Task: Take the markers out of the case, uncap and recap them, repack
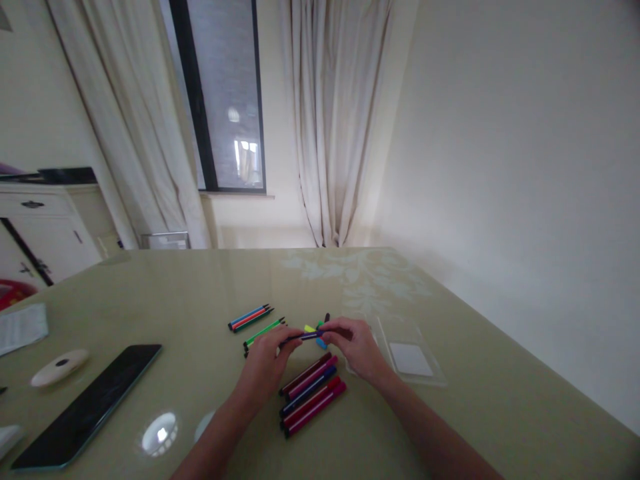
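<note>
Between my two hands I hold a dark blue marker (309,336) level above the table. My left hand (267,353) pinches its left end; my right hand (354,343) pinches the other end, fingers partly hiding it. Just beyond lie small loose caps, among them a yellow cap (309,329) and a blue cap (321,343), partly covered by my right hand. Nearer me is a row of capped markers (313,397) in dark red, magenta, blue and red. Beside my left hand lie uncapped green markers (263,333), and farther back several blue, red and green uncapped markers (251,318).
Right of my hands lies a clear plastic case (413,353) with a white card. At the left are a black tablet-like device (90,407), a pale oval object (60,368) and papers (23,328). A wall runs along the table's right side.
</note>
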Demonstrator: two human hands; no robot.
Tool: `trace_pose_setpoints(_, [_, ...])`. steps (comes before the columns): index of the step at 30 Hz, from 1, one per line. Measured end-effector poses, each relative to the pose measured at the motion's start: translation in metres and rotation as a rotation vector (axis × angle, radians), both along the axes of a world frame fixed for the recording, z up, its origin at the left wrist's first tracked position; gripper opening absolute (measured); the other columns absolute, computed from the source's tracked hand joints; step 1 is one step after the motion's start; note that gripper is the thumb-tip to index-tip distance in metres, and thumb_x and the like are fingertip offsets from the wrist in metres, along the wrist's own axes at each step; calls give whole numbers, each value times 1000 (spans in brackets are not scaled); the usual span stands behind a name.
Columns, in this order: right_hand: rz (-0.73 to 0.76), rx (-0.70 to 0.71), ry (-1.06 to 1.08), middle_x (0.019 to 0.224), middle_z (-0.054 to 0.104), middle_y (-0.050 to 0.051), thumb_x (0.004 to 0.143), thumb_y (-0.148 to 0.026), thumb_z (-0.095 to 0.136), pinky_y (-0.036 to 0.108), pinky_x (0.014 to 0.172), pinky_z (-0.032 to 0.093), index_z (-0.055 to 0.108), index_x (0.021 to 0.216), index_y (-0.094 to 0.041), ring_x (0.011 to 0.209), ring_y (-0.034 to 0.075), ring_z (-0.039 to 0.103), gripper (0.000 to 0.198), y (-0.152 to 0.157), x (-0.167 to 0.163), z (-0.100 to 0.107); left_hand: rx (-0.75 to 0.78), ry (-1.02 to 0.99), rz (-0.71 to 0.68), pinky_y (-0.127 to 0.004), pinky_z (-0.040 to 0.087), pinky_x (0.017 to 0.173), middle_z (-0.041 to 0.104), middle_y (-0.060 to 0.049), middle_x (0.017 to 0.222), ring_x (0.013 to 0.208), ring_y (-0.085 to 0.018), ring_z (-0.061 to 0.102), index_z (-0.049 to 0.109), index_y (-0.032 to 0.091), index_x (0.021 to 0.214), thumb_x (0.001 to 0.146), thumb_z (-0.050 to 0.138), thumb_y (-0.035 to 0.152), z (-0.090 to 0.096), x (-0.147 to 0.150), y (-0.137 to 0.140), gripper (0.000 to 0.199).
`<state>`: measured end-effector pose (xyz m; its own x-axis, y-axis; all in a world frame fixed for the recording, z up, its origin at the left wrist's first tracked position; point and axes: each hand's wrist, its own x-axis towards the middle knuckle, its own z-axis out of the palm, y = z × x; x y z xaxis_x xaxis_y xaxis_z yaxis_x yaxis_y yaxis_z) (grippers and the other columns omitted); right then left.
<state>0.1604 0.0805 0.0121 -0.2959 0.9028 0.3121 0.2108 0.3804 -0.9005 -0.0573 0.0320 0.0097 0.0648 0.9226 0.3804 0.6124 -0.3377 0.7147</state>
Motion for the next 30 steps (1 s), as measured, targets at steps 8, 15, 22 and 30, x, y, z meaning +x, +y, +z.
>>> trace_pose_setpoints(8, [109, 95, -207, 87, 79, 4, 90, -38, 70, 31, 74, 51, 81, 93, -22, 81, 21, 70, 20, 1, 11, 12, -131, 136, -98, -29, 48, 77, 75, -1, 92, 83, -20, 67, 74, 27, 109, 94, 57, 36, 10, 1, -8, 24])
trace_pose_setpoints(15, [23, 366, -603, 110, 77, 7, 105, -27, 52, 38, 95, 40, 76, 110, -23, 106, 23, 64, 25, 3, -10, -2, -198, 291, -143, -30, 47, 74, 72, -4, 88, 83, -21, 65, 76, 24, 87, 92, 59, 40, 0, -7, -6, 24])
trace_pose_setpoints(22, [53, 383, -787, 108, 76, 6, 105, -26, 56, 42, 96, 32, 75, 98, -21, 108, 24, 61, 21, -3, -25, -6, -165, 363, 274, -36, 48, 89, 73, -8, 101, 98, -25, 66, 69, 21, 92, 94, 55, 27, -12, -52, 15, 16])
trace_pose_setpoints(30, [37, 280, -593, 109, 76, 4, 96, -16, 65, 40, 99, 36, 75, 100, -23, 108, 22, 64, 13, -1, -23, -6, -153, 450, 297, -38, 46, 98, 73, -7, 104, 108, -27, 66, 72, 24, 93, 95, 59, 32, -23, -60, 19, 16])
